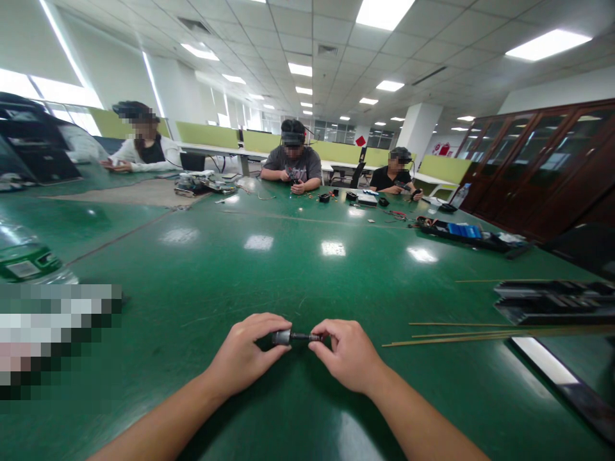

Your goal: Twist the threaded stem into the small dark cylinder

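Between my hands, low over the green table, is a small metal part with a thick grey cylinder [282, 337] at its left and a thin dark shaft [300, 336] running right. My left hand [247, 349] pinches the cylinder between thumb and fingers. At the other end, the thumb and fingers of my right hand [350, 355] close on the shaft's tip, which looks ringed or ribbed. The part lies roughly level. Its exact kind is too small to make out, and my fingertips cover both ends.
Thin brass-coloured rods [446, 336] and dark metal profiles [552, 302] lie at right, near a flat dark-framed panel [567, 384]. A plastic bottle [29, 256] is at left. Across the green table [288, 282] sit several people among small parts and a tool tray [471, 234].
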Tool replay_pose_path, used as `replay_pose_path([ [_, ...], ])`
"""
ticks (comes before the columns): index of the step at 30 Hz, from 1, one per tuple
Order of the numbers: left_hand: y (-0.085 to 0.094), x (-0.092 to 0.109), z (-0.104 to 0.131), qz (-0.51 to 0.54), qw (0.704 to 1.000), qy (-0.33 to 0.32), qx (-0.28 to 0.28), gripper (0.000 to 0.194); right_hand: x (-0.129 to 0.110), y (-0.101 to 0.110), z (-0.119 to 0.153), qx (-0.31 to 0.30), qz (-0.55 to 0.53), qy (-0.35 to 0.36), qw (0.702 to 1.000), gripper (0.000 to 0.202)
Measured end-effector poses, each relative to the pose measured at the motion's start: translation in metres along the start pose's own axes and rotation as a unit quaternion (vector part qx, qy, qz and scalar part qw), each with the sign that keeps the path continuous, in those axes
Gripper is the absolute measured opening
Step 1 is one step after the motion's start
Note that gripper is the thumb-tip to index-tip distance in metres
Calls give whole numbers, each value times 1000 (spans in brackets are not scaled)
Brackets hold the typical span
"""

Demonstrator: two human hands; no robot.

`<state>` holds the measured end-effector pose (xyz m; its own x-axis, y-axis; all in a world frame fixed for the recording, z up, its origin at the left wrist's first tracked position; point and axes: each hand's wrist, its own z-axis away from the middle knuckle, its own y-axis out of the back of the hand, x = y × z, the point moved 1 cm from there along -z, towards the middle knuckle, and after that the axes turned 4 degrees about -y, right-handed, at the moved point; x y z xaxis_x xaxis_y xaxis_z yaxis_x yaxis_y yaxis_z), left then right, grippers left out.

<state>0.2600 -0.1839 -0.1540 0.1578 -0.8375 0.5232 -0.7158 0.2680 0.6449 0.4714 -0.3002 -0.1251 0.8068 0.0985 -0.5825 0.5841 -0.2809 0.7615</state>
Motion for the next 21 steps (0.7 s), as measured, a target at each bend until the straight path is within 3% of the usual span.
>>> replay_pose_path([
  [21, 2, 0, -1, -2, 1000, -4, 7, 29, 0, 1, -1, 2, -2, -4, 1000, 7],
])
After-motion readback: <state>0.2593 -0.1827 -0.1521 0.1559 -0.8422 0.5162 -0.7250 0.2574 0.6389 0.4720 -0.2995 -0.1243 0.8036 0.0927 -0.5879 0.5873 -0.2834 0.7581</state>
